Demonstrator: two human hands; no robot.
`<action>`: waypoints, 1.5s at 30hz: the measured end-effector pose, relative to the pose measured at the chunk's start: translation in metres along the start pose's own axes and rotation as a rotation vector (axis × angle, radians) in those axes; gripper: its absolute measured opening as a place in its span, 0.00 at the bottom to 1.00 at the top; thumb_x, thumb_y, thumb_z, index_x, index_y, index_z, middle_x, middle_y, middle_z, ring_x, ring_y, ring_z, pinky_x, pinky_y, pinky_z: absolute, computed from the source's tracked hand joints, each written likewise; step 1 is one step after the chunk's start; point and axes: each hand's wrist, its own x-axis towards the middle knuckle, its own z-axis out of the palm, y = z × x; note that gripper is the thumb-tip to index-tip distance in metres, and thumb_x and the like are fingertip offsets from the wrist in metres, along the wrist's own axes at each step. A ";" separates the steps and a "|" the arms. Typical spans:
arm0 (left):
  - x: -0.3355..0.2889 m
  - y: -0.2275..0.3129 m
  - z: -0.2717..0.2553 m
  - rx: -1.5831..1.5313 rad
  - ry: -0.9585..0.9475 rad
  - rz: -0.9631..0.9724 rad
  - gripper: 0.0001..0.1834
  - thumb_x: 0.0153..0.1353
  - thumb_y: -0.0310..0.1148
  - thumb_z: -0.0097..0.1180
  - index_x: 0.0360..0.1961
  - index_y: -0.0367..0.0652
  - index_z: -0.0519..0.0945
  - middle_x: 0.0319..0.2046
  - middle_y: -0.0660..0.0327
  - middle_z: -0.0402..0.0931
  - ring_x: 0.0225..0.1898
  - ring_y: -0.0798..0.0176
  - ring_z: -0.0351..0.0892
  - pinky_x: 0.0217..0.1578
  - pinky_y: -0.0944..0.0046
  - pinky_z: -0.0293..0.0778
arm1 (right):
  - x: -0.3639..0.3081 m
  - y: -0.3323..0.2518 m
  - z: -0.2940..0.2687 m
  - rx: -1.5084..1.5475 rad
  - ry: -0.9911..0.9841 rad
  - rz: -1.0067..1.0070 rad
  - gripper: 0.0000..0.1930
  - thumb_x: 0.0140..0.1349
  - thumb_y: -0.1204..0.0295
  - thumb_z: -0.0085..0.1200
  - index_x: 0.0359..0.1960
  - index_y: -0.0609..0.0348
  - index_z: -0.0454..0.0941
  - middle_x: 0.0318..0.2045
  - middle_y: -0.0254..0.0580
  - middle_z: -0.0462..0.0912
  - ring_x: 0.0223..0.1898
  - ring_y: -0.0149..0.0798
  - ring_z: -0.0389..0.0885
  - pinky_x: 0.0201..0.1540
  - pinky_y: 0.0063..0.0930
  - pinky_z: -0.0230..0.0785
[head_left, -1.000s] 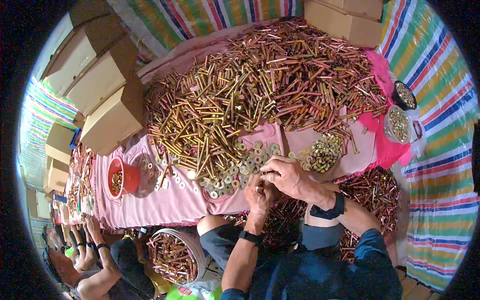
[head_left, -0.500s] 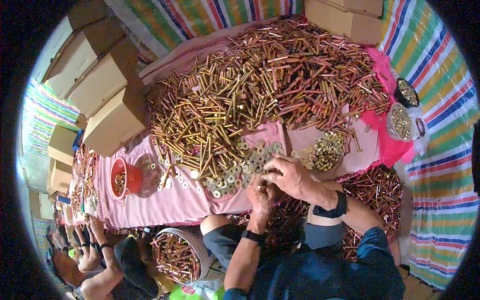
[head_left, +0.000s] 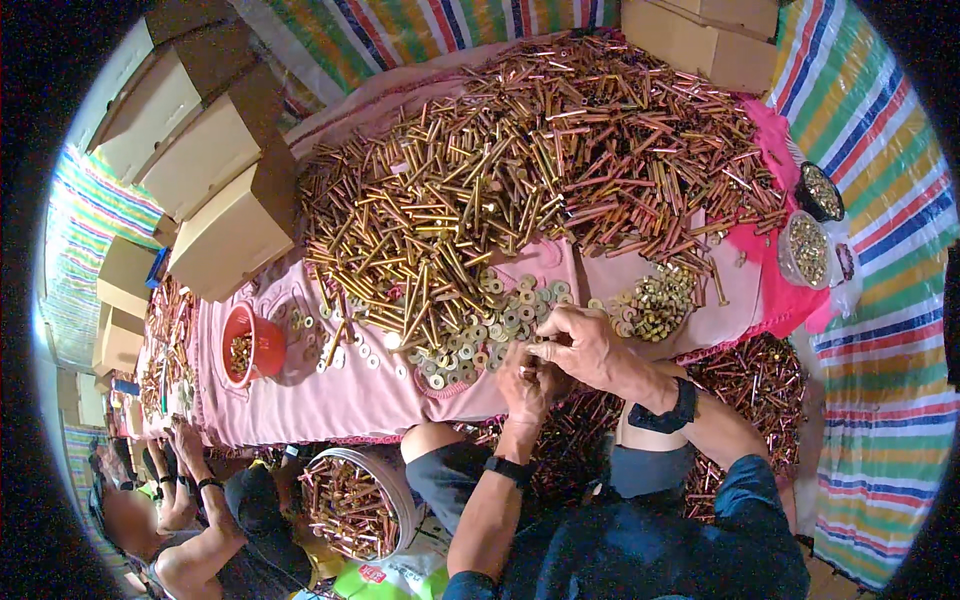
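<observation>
My left hand (head_left: 524,388) and my right hand (head_left: 592,350) meet at the table's near edge, fingers curled and pinched together. Whatever is between them is too small and covered to make out. Just beyond my fingertips lies a spread of flat metal washers (head_left: 515,318). Close to my right hand is a small heap of brass-coloured nuts (head_left: 660,308). Behind the washers rises a big pile of long brass-coloured bolts (head_left: 440,240), with coppery-looking ones farther right.
An orange-red bucket (head_left: 262,345) with small metal parts stands left on the pink cloth (head_left: 330,410). A white bucket of bolts (head_left: 400,500) is below the edge. Cardboard boxes (head_left: 235,235) line the left; two tubs (head_left: 805,250) sit right. Another person (head_left: 200,540) works at lower left.
The view has shifted slightly. Both my hands stay together in nearly the same place, with the left fingers curled a little differently.
</observation>
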 end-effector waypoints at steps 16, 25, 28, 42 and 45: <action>0.003 0.009 -0.007 0.017 -0.019 0.021 0.18 0.65 0.45 0.54 0.41 0.40 0.79 0.29 0.48 0.72 0.30 0.39 0.76 0.28 0.48 0.69 | 0.002 -0.015 -0.003 0.059 0.035 0.019 0.10 0.56 0.72 0.69 0.35 0.62 0.82 0.34 0.44 0.80 0.31 0.43 0.81 0.35 0.36 0.75; 0.006 0.011 -0.010 -0.007 -0.002 0.092 0.20 0.63 0.46 0.52 0.41 0.39 0.80 0.30 0.47 0.73 0.31 0.38 0.76 0.31 0.48 0.70 | -0.002 -0.003 0.004 -0.057 0.099 -0.045 0.11 0.56 0.69 0.71 0.31 0.61 0.80 0.31 0.41 0.79 0.29 0.42 0.79 0.32 0.35 0.74; 0.005 0.010 -0.008 -0.013 -0.044 0.003 0.20 0.63 0.46 0.53 0.42 0.40 0.81 0.30 0.47 0.74 0.32 0.39 0.77 0.32 0.49 0.72 | 0.001 0.005 0.008 -0.069 0.135 -0.253 0.17 0.54 0.65 0.74 0.29 0.62 0.77 0.31 0.44 0.80 0.28 0.41 0.81 0.30 0.34 0.73; 0.002 0.011 0.000 -0.216 0.061 -0.055 0.07 0.63 0.31 0.64 0.38 0.39 0.85 0.27 0.56 0.81 0.29 0.60 0.79 0.33 0.61 0.75 | -0.017 0.021 -0.005 0.222 0.238 0.347 0.09 0.66 0.73 0.62 0.45 0.64 0.82 0.33 0.39 0.87 0.32 0.29 0.85 0.34 0.24 0.78; 0.003 0.011 -0.002 -0.304 0.073 -0.202 0.09 0.64 0.30 0.65 0.40 0.36 0.85 0.30 0.59 0.84 0.31 0.68 0.79 0.35 0.65 0.76 | -0.027 0.019 -0.015 0.361 0.085 0.474 0.16 0.66 0.64 0.65 0.47 0.64 0.82 0.32 0.38 0.86 0.29 0.28 0.85 0.32 0.24 0.78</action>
